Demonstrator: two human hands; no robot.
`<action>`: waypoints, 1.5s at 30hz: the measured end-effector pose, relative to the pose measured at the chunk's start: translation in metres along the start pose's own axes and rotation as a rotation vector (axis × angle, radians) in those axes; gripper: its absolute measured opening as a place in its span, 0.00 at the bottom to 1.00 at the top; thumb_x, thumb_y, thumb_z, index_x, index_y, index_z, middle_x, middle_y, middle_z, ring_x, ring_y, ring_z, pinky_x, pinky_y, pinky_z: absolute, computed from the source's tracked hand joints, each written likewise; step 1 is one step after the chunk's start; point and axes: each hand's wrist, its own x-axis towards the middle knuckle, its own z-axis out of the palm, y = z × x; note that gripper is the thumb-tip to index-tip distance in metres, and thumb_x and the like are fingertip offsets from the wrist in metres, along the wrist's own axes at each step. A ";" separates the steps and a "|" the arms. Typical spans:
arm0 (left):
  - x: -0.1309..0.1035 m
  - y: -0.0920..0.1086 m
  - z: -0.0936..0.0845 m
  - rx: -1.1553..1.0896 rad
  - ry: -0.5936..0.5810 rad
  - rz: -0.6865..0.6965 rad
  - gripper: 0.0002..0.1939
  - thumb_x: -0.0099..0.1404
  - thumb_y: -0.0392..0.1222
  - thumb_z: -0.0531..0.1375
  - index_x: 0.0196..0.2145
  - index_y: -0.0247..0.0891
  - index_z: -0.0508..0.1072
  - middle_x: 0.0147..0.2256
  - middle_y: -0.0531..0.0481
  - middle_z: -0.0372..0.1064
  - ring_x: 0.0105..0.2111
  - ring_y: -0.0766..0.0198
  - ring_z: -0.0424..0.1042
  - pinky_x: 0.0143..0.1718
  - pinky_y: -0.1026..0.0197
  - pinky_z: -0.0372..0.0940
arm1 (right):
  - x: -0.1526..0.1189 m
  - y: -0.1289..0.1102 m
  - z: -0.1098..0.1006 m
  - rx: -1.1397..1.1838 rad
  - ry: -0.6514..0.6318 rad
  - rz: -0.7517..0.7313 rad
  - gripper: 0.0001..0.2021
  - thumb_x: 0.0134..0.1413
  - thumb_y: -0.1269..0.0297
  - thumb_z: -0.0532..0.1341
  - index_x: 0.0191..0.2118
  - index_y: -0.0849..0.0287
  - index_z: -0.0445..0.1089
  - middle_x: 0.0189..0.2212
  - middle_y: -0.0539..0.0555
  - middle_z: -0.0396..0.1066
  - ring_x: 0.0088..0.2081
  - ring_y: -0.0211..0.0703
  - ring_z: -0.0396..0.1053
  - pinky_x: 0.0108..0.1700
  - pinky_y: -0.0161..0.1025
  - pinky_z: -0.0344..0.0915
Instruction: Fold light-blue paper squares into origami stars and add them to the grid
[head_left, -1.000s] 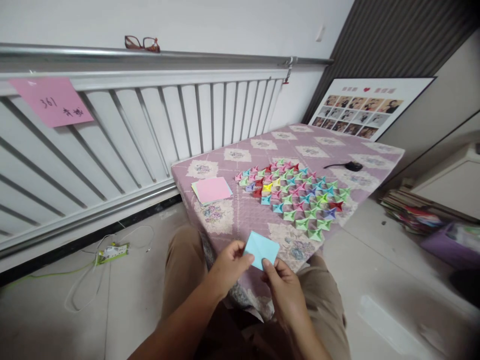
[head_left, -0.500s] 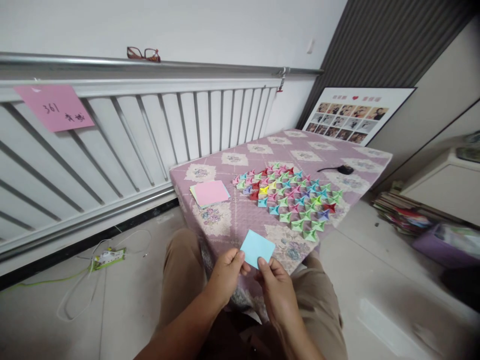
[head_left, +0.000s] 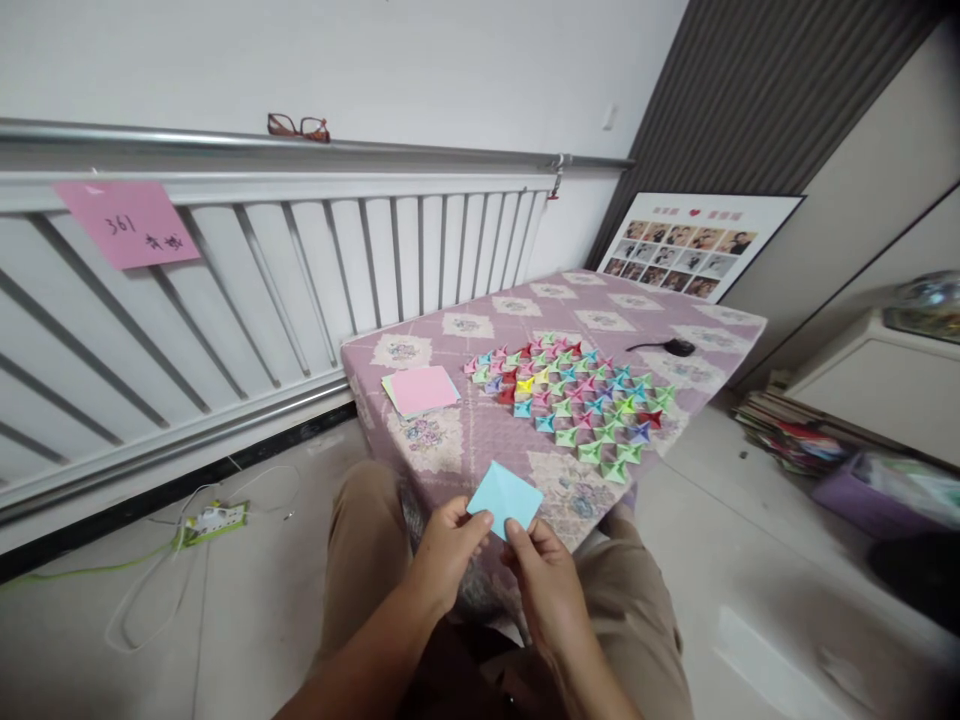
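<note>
A light blue square of paper (head_left: 507, 494) is held up over the near edge of the table, one corner pointing away from me. My left hand (head_left: 455, 540) pinches its left corner, thumb on top. Its near corner is gripped by my right hand (head_left: 541, 565), also with the thumb on top and fingers beneath. Beyond the sheet, folded paper pieces (head_left: 568, 393) in green, pink, blue, red and yellow stand in slanting rows. Left of them lies a stack of coloured paper (head_left: 424, 390), pink sheet uppermost.
A patterned purple tablecloth (head_left: 480, 425) covers the table. On its far right lies a black object with a thin tail (head_left: 679, 347). The white radiator (head_left: 247, 300) runs along the left, with glasses (head_left: 300, 127) on the pipe above. A power strip (head_left: 214, 521) rests on the floor.
The blue paper has tilted and turned slightly in my hands, and a faint crease line shows on it. Both hands keep their hold. The camera view has shifted a little.
</note>
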 end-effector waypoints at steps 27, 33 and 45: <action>0.002 0.005 -0.001 0.562 -0.036 0.080 0.09 0.56 0.38 0.58 0.33 0.33 0.76 0.32 0.49 0.72 0.32 0.61 0.66 0.35 0.62 0.60 | 0.034 -0.011 -0.026 -0.062 -0.200 0.076 0.17 0.38 0.53 0.69 0.32 0.60 0.72 0.24 0.49 0.70 0.27 0.37 0.63 0.32 0.35 0.61; 0.024 -0.012 0.012 0.430 -0.076 -0.040 0.09 0.57 0.40 0.56 0.33 0.34 0.73 0.29 0.51 0.70 0.29 0.64 0.64 0.32 0.64 0.58 | 0.063 -0.003 -0.038 -0.078 -0.197 0.119 0.16 0.43 0.51 0.65 0.31 0.59 0.71 0.23 0.47 0.68 0.24 0.36 0.60 0.29 0.33 0.58; 0.071 -0.050 0.015 1.103 0.033 0.349 0.07 0.57 0.32 0.53 0.24 0.37 0.67 0.27 0.49 0.66 0.31 0.62 0.64 0.33 0.61 0.55 | 0.177 -0.005 -0.069 -0.448 -0.095 -0.215 0.16 0.47 0.49 0.60 0.31 0.58 0.71 0.23 0.49 0.69 0.27 0.41 0.62 0.31 0.36 0.59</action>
